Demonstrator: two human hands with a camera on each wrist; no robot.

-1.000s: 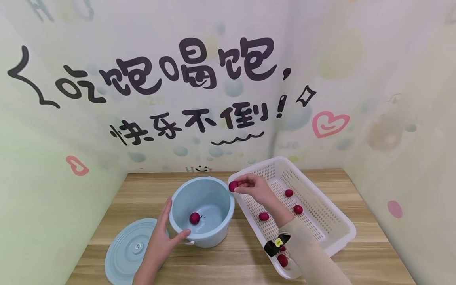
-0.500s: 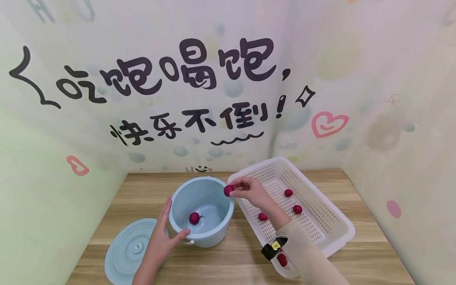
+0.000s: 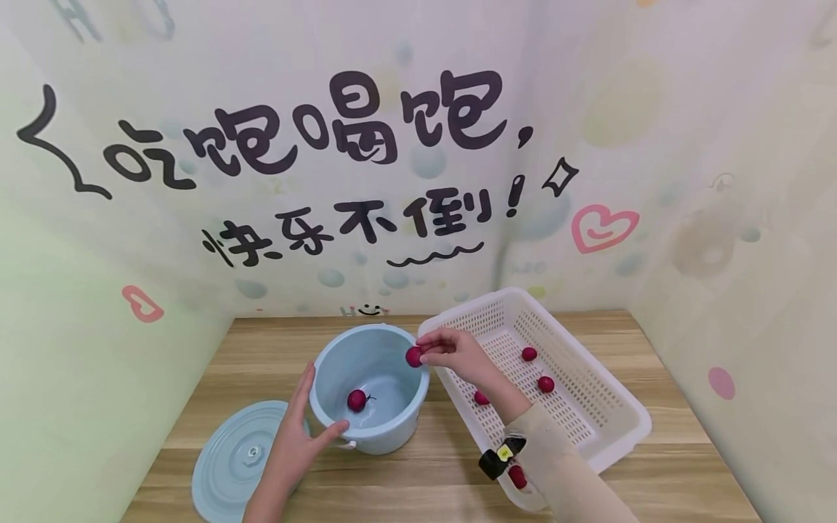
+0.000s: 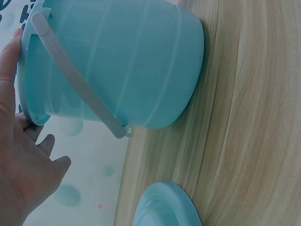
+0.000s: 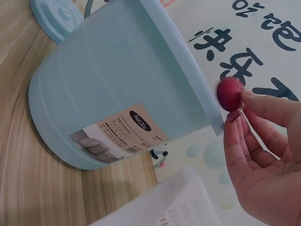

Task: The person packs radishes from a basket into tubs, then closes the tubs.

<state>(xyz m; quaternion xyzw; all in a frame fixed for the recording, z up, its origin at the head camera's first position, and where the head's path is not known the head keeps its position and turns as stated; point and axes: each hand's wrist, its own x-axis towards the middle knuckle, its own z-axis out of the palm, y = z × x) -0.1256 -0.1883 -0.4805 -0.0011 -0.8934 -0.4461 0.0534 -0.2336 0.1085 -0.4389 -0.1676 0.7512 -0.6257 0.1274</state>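
Left hand (image 3: 296,438) spread on bucket (image 3: 397,435), right hand (image 3: 463,358) pinching radish (image 3: 413,357), label (image 5: 117,136) right-wrist view only.

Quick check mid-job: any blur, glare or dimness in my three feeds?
Head: bright and even, small glint on the lid. Left wrist: dimmer, left hand partly shaded. Right wrist: also dimmer; the round red item in the right hand looks slightly blurred, but the bucket label's brand name is readable.
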